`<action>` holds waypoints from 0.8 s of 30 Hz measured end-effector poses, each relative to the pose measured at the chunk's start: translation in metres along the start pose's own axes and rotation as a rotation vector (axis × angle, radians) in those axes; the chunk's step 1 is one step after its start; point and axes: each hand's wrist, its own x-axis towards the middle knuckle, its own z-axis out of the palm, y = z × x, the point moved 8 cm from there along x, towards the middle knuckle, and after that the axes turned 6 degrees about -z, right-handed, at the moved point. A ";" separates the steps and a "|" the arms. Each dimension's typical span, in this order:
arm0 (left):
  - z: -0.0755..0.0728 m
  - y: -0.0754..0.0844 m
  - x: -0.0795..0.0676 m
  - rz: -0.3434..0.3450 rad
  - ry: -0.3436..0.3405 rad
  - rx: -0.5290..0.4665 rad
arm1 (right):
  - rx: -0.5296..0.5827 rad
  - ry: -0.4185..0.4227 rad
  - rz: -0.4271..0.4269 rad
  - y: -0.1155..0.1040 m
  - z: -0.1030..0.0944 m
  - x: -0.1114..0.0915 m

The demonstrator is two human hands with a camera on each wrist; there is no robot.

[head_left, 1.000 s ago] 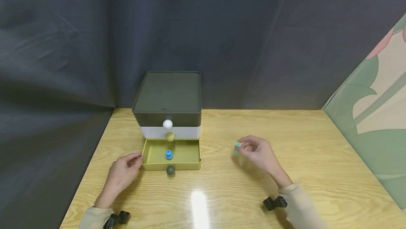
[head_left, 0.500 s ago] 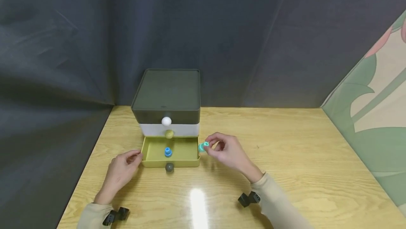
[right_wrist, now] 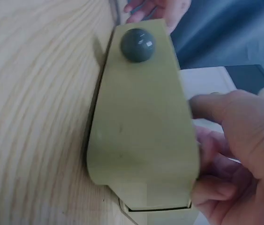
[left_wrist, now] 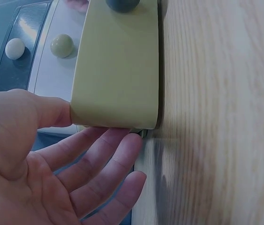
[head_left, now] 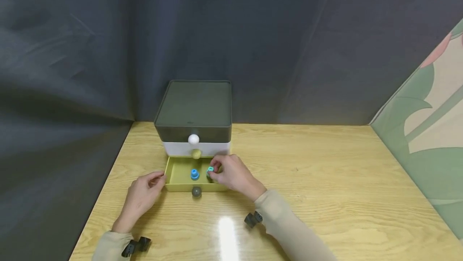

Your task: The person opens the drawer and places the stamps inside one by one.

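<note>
A small stepped teal plastic piece (head_left: 209,170) is pinched between the thumb and fingertips of my right hand (head_left: 234,174), over the right part of the pulled-out olive drawer (head_left: 177,187). Beside it in the drawer stands a similar blue piece (head_left: 194,174). My left hand (head_left: 142,196) holds the drawer's front left corner. In the left wrist view the thumb meets the top edge while the fingers (left_wrist: 99,171) lie along the drawer's side. The drawer front (right_wrist: 141,117) hides the teal piece in the right wrist view.
Above the drawer sit a white drawer (head_left: 213,149) with an olive knob (head_left: 196,154) and a dark top drawer (head_left: 213,134) with a white knob (head_left: 193,139). A dark knob (head_left: 196,191) juts from the olive drawer. Dark cloth (head_left: 289,52) stands behind the wooden table (head_left: 325,180).
My right hand has carried the teal piece leftward from over the table to inside the drawer's outline. My left hand has stayed at the drawer's corner.
</note>
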 end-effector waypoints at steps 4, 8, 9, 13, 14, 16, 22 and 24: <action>0.001 0.000 -0.001 -0.007 -0.006 0.004 | -0.110 0.016 0.004 0.000 0.006 0.002; 0.001 -0.001 -0.002 -0.015 -0.018 0.014 | -0.161 0.029 0.014 0.001 0.012 0.000; 0.001 -0.001 -0.002 -0.017 -0.019 0.016 | -0.161 0.034 0.020 0.002 0.013 0.000; 0.000 -0.001 -0.003 -0.017 -0.019 0.017 | -0.155 0.046 0.025 0.003 0.017 0.000; 0.000 -0.002 -0.003 -0.019 -0.019 0.016 | -0.155 0.046 0.028 0.003 0.017 0.000; 0.000 -0.002 -0.003 -0.019 -0.018 0.017 | -0.155 0.044 0.033 0.003 0.019 0.000; -0.001 -0.003 -0.001 -0.016 -0.010 0.020 | -0.159 0.032 0.046 0.003 0.020 0.002; -0.002 -0.004 -0.001 -0.017 -0.009 0.020 | -0.143 0.035 0.042 0.003 0.019 0.002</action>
